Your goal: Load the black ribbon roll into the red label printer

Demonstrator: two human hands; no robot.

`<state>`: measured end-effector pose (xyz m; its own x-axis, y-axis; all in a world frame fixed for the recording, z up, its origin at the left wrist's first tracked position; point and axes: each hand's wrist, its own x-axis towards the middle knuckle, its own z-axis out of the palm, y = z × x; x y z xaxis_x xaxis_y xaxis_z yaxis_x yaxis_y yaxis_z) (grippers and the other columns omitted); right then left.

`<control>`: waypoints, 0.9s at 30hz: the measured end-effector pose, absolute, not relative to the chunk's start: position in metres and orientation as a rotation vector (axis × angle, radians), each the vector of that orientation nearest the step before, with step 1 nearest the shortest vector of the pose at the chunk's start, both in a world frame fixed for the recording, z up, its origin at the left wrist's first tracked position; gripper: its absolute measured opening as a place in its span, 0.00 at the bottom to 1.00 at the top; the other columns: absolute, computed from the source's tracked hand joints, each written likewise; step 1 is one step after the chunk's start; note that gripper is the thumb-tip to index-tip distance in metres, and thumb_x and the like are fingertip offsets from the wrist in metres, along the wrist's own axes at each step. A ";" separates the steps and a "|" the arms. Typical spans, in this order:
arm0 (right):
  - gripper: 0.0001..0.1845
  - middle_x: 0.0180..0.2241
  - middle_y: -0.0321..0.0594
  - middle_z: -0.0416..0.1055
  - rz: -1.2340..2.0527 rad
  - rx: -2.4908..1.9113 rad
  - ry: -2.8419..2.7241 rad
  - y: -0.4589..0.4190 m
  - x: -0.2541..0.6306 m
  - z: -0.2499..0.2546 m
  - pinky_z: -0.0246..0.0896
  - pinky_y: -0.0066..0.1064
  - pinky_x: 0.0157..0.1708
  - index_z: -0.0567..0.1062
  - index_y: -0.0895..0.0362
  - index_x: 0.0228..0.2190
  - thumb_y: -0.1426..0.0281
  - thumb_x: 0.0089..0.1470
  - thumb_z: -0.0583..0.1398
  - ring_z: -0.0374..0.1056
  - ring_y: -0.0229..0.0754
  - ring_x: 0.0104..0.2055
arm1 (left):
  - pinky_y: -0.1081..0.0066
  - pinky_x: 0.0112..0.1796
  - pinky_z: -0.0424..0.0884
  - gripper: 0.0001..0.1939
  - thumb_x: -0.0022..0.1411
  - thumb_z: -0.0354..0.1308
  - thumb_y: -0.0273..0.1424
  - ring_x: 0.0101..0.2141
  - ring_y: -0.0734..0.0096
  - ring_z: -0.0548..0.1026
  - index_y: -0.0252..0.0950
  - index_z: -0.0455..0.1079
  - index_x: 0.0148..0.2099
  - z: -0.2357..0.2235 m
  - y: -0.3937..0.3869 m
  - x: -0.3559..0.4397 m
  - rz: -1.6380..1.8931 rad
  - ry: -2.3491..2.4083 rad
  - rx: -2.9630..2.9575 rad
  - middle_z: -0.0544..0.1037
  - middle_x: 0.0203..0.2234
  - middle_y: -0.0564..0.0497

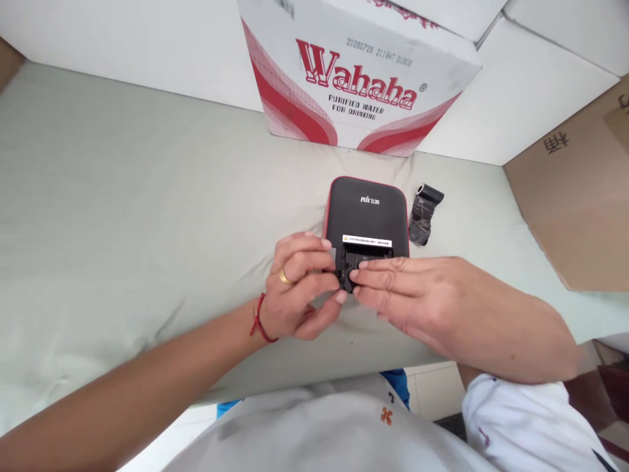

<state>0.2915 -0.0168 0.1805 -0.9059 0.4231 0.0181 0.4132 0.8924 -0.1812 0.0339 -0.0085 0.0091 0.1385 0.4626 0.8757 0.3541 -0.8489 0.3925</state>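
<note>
A black printer with red side edges lies on the pale green cloth, and a white warning label runs above its front opening. My left hand, with a gold ring and a red string bracelet, has its fingers bent at the left of that opening, gripping the edge of a small black part. From the right, my right hand reaches across the opening. Its fingers lie close together, their tips pressed on the same black part, and they hide much of it. Shiny dark film shows just above these fingers.
A used black ribbon roll with crumpled film lies right of the printer. Behind stands a white and red water carton. A brown cardboard box is at the right. The cloth-covered table ends near my body.
</note>
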 end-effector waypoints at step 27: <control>0.28 0.75 0.47 0.79 0.325 -0.586 -3.156 -0.020 0.300 0.190 0.91 0.43 0.62 0.85 0.62 0.71 0.80 0.77 0.60 0.84 0.54 0.68 | 0.41 0.90 0.54 0.52 0.78 0.75 0.55 0.93 0.54 0.47 0.73 0.48 0.89 -0.028 0.043 0.005 1.114 0.607 1.548 0.50 0.94 0.56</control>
